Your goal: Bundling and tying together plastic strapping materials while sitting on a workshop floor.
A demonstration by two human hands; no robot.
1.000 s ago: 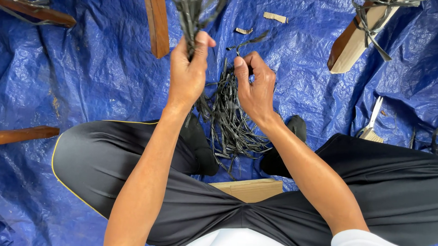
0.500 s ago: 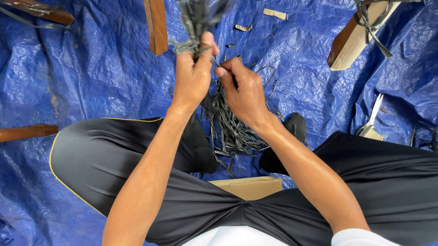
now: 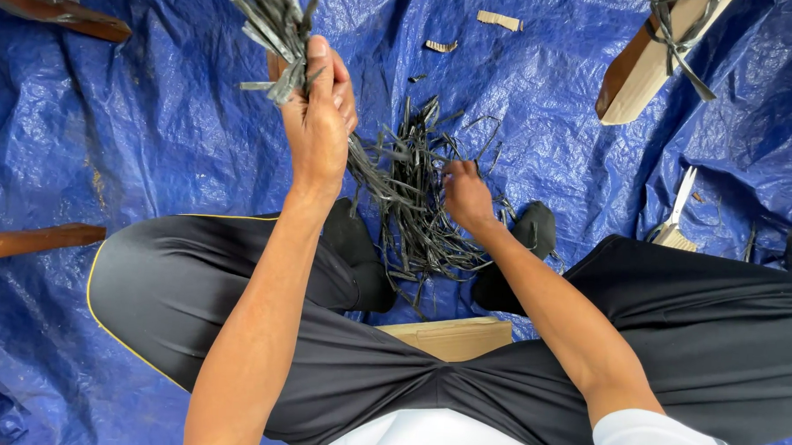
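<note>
My left hand (image 3: pixel 318 121) is raised and shut on a bundle of dark flat strips (image 3: pixel 273 23), whose ends fan out above my fist while the lower ends trail down to the floor. A loose pile of the same dark strips (image 3: pixel 419 206) lies on the blue tarp (image 3: pixel 151 132) between my feet. My right hand (image 3: pixel 465 196) reaches down into that pile, fingers curled among the strips; whether it grips one I cannot tell. I sit on a low wooden block (image 3: pixel 449 337) with my knees spread, in black trousers.
Wooden pieces lie around: one at top left (image 3: pixel 54 10), one at the left edge (image 3: pixel 30 240), one wrapped with strips at top right (image 3: pixel 657 58). A pair of scissors (image 3: pixel 679 204) rests right of my knee. Small wood chips (image 3: pixel 498 20) lie beyond the pile.
My right hand left the raised bundle and dropped to the pile on the tarp. My left hand stayed up, still clutching the bundle.
</note>
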